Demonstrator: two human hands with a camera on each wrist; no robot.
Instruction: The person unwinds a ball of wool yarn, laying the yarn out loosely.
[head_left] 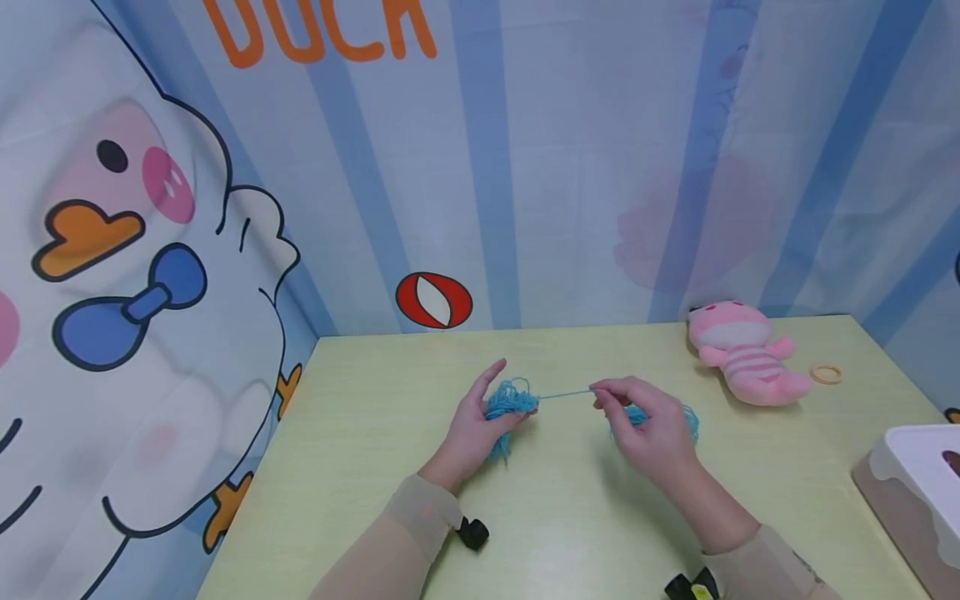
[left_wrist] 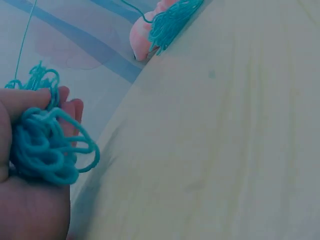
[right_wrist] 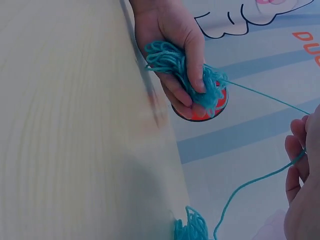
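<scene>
A looped bundle of turquoise yarn (head_left: 511, 402) lies in my left hand (head_left: 470, 433), gripped under the thumb, with loops sticking out at both ends. From it a single strand (head_left: 564, 394) runs taut to my right hand (head_left: 651, 425), which pinches it between thumb and fingertips. In the right wrist view the strand (right_wrist: 260, 178) carries on slack past the right hand, down toward a second yarn bundle (right_wrist: 191, 227). That second bundle (head_left: 691, 423) is partly hidden behind the right hand in the head view.
A pink striped plush toy (head_left: 746, 354) lies at the table's back right, beside a small orange ring (head_left: 827, 374). At the right edge stands a white-lidded box (head_left: 918, 492). A printed curtain (head_left: 555, 167) hangs behind the pale table (head_left: 360, 417).
</scene>
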